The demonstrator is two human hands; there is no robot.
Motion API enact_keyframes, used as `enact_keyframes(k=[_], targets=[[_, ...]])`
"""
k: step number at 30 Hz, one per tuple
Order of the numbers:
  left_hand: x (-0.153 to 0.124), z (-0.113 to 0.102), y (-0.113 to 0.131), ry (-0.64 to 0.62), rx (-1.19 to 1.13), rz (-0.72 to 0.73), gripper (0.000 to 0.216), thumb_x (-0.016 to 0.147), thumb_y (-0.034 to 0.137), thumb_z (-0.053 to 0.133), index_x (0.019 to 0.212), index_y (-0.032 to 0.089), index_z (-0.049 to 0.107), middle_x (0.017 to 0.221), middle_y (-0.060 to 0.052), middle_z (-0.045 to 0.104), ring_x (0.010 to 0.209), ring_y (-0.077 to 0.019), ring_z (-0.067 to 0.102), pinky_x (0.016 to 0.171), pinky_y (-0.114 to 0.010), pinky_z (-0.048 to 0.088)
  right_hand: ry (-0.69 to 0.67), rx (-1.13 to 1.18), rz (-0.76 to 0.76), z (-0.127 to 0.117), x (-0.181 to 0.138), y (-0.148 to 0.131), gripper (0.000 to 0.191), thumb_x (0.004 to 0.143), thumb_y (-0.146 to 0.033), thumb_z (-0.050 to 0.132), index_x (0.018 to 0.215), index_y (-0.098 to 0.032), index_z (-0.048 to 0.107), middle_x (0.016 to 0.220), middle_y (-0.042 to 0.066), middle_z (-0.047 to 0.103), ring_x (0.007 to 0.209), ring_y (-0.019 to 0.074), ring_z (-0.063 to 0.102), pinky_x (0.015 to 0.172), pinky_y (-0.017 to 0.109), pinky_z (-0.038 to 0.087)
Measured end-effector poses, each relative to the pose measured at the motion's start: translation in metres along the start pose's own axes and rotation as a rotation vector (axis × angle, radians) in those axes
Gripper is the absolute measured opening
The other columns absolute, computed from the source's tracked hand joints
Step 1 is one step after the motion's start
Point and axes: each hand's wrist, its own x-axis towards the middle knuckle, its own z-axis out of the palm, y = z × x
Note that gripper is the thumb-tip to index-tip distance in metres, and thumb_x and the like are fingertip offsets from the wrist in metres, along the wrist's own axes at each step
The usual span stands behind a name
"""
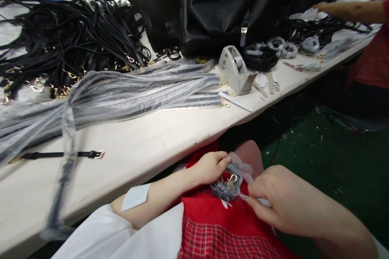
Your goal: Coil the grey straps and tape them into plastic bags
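Our left hand (212, 166) grasps the upper rim of a film-wrapped strap coil (221, 192); our right hand (272, 196) pinches a pale strip (264, 202) at its lower right side, though what that strip is we can't tell. The coil sits over our lap, above the red apron (209, 210), gold clasp (233, 178) showing in its middle.

To do this well, we'd say: keep the left grip firm so the loops don't spring, lay the strip flat with the right, pull snug but not hard enough to crumple the film, keep the clasp inside.

Room: the white table (170, 129) has its near edge just past our left forearm, so elbow swings there are tight. A wrapped strap (69, 137) droops over that edge at far left; easy to snag. The tape dispenser (234, 71) stands near the edge, beyond the hands. Right of our lap it's open above the green floor (304, 162); a dropped piece would likely land there.
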Motion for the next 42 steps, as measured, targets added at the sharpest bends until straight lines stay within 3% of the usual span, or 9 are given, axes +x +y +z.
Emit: enact_keyframes(k=[9,14,22,25,28,32,35,39,42], targets=[[0.002,-0.001,0.002,-0.01,-0.059,-0.007,0.032,0.094,0.039,0.042,0.081,0.017,0.061,0.075,-0.001,0.062,0.069,-0.0148,0.056,0.068,-0.024,0.046,0.097,-0.114,0.096,0.003,0.018,0.004,0.027,0.086,-0.023,0.056,0.061,-0.02,0.064,0.059,0.002,0.069,0.051,0.0155,0.058,0.054,0.035,0.015],[0.0,-0.001,-0.001,-0.049,-0.11,-0.055,0.036,0.095,0.043,0.039,0.085,0.016,0.06,0.07,0.0,0.061,0.054,-0.0132,0.057,0.054,-0.023,0.045,0.142,-0.142,0.088,-0.002,0.013,0.01,0.029,0.089,-0.03,0.056,0.063,-0.021,0.066,0.06,0.001,0.07,0.052,0.0169,0.061,0.053,0.034,0.018],[-0.001,0.002,0.001,-0.077,-0.234,-0.067,0.031,0.093,0.04,0.041,0.083,0.016,0.058,0.068,-0.001,0.06,0.052,-0.0137,0.058,0.051,-0.023,0.045,0.05,-0.2,0.189,0.015,0.04,0.006,0.02,0.09,-0.027,0.06,0.081,-0.018,0.074,0.072,0.008,0.075,0.064,0.0244,0.069,0.052,0.031,0.025],[-0.001,0.002,-0.002,-0.074,-0.228,-0.068,0.033,0.094,0.038,0.039,0.085,0.015,0.06,0.066,-0.001,0.061,0.054,-0.0145,0.058,0.053,-0.024,0.046,0.091,-0.064,0.226,0.021,0.041,0.015,0.015,0.089,-0.03,0.063,0.086,-0.02,0.074,0.076,0.006,0.076,0.068,0.0231,0.069,0.055,0.029,0.031],[-0.001,-0.001,-0.003,-0.033,-0.198,-0.043,0.029,0.092,0.033,0.045,0.08,0.014,0.063,0.071,-0.002,0.062,0.066,-0.0147,0.058,0.064,-0.024,0.046,0.138,0.258,0.197,0.019,0.029,0.028,0.016,0.088,-0.031,0.065,0.077,-0.021,0.07,0.072,0.0,0.073,0.065,0.0167,0.065,0.058,0.026,0.037],[-0.002,-0.005,0.005,-0.043,-0.176,0.112,0.029,0.09,0.03,0.048,0.069,0.014,0.059,0.071,-0.001,0.058,0.069,-0.0136,0.052,0.068,-0.023,0.043,0.231,0.682,0.212,0.02,0.021,0.039,0.019,0.089,-0.032,0.061,0.077,-0.018,0.068,0.068,-0.001,0.069,0.06,0.0125,0.06,0.056,0.022,0.042],[-0.005,-0.001,0.013,-0.096,-0.187,0.253,0.03,0.091,0.029,0.047,0.066,0.014,0.057,0.068,-0.001,0.056,0.067,-0.0125,0.05,0.068,-0.023,0.042,0.336,0.789,0.293,0.031,0.026,0.042,0.019,0.086,-0.032,0.061,0.076,-0.017,0.067,0.066,-0.001,0.067,0.059,0.0128,0.059,0.053,0.021,0.042],[-0.009,0.008,0.017,-0.025,-0.114,0.254,0.028,0.089,0.03,0.054,0.066,0.015,0.058,0.068,-0.001,0.059,0.067,-0.0128,0.052,0.069,-0.023,0.042,0.398,0.839,0.345,0.051,0.033,0.05,0.026,0.087,-0.039,0.062,0.073,-0.016,0.065,0.063,-0.001,0.063,0.057,0.0121,0.056,0.052,0.021,0.041],[-0.01,0.011,0.015,0.017,-0.093,0.246,0.029,0.09,0.028,0.054,0.065,0.014,0.057,0.07,-0.003,0.061,0.068,-0.0134,0.054,0.069,-0.023,0.043,0.398,0.946,0.382,0.063,0.035,0.057,0.045,0.095,-0.049,0.047,0.07,-0.016,0.064,0.06,0.0,0.062,0.055,0.013,0.056,0.054,0.023,0.043]])
